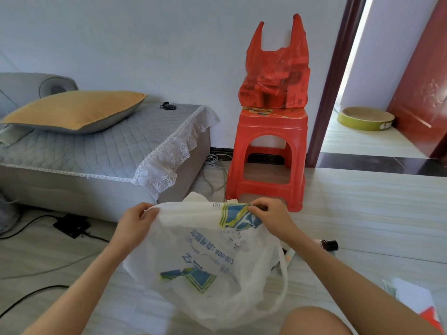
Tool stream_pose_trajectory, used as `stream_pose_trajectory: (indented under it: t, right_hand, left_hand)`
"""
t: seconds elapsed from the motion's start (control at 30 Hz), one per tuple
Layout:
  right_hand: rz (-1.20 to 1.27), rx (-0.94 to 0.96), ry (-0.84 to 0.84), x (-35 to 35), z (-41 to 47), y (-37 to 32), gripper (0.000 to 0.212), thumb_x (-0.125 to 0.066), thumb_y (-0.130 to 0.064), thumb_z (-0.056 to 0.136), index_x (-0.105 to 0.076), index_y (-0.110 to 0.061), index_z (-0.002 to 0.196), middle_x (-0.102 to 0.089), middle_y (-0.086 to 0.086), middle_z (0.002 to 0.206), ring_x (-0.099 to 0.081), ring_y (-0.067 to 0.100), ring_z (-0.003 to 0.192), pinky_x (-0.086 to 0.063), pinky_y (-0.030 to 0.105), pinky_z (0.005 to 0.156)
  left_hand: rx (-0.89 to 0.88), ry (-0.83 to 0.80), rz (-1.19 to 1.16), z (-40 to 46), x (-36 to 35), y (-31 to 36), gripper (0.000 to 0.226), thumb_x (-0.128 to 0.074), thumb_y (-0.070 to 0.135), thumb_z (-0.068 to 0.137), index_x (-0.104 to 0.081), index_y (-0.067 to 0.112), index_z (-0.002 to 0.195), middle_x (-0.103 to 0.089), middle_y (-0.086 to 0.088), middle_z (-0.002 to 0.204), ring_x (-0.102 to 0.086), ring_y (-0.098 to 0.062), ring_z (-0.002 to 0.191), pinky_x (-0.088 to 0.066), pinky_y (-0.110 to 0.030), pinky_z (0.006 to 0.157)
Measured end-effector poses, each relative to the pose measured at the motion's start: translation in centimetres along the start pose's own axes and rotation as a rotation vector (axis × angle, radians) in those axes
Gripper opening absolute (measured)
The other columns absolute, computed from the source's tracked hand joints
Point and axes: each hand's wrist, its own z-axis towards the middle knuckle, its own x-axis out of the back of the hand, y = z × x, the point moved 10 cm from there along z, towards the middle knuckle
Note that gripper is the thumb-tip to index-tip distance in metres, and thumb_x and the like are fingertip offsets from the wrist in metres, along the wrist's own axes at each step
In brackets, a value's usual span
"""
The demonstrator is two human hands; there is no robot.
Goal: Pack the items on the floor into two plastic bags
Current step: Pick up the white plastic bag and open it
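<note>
Two hands, left (135, 220) and right (271, 215), pinched the upper edge of a white printed plastic bag (212, 262) above the floor (362, 201); behind, a filled red bag (275, 81) sat on a red stool (268, 153).

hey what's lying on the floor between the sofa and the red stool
In the head view, a tangle of pale cables lies on the floor between the sofa and the red stool.
</note>
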Motion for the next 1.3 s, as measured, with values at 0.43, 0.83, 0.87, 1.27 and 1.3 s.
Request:
stream_pose_trajectory:
  t: [0.43, 0.83, 0.87, 1.27, 1.3]
  right_hand:
    - [-0.329, 0.249, -0.498, -17.9, 5.2, 3.1, 0.024, -0.052, -0.014, 0.092, -0.069, -0.012, 0.109, -0.063, 0.01, 0.109, -0.057, 0.026, 0.101, -0.045, 0.039, 0.089]
    - [-0.749, 0.159, 0.067, -14.6, 2.6, 17.6, 0.077, -0.074, -0.05, 0.065, -0.041, -0.013, 0.124, -0.053, 0.012, 0.129, -0.038, 0.024, 0.121, -0.033, 0.052, 0.105]
    - [-0.779, 0.148, 0.07, -14.8, 1.8, 18.5, 0.076, -0.077, -0.048, 0.062, -0.043, -0.014, 0.121, -0.055, 0.012, 0.127, -0.039, 0.024, 0.12, -0.032, 0.051, 0.104]
    - [-0.59, 0.25, 0.299, -12.9, 3.0, 15.8, 0.036, -0.049, -0.019, 0.086, -0.051, -0.008, 0.12, -0.051, 0.013, 0.128, -0.043, 0.026, 0.123, -0.032, 0.05, 0.107]
    - [-0.525, 0.35, 0.279, -13.9, 2.4, 14.3, 0.033, -0.051, -0.015, 0.084, -0.052, -0.008, 0.116, -0.053, 0.012, 0.123, -0.045, 0.026, 0.119, -0.033, 0.049, 0.106]
  left_hand:
    - [-0.077, -0.321, 0.418, 0.5, -18.1, -7.1, 0.065, -0.058, 0.054, 0.08, -0.034, 0.027, 0.135, -0.047, 0.007, 0.131, -0.052, -0.015, 0.113, -0.047, -0.032, 0.087]
    - [-0.216, -0.346, 0.409, 7.3, -22.4, -10.5, 0.037, -0.058, 0.039, 0.086, -0.049, 0.026, 0.12, -0.063, -0.002, 0.096, -0.059, -0.024, 0.076, -0.048, -0.033, 0.064]
    - [-0.299, -0.332, 0.431, 7.3, -22.3, -9.6, 0.036, -0.059, 0.042, 0.085, -0.053, 0.027, 0.117, -0.062, -0.001, 0.095, -0.061, -0.025, 0.075, -0.049, -0.034, 0.062]
    - [0.093, 0.024, 0.475, 7.6, -15.4, -13.9, 0.038, -0.053, 0.029, 0.088, -0.049, 0.003, 0.06, -0.049, -0.008, 0.06, -0.048, -0.034, 0.058, -0.03, -0.032, 0.052]
    - [0.118, 0.019, 0.476, 7.2, -15.2, -14.5, 0.037, -0.053, 0.027, 0.088, -0.048, 0.003, 0.061, -0.049, -0.008, 0.061, -0.049, -0.034, 0.06, -0.031, -0.032, 0.053]
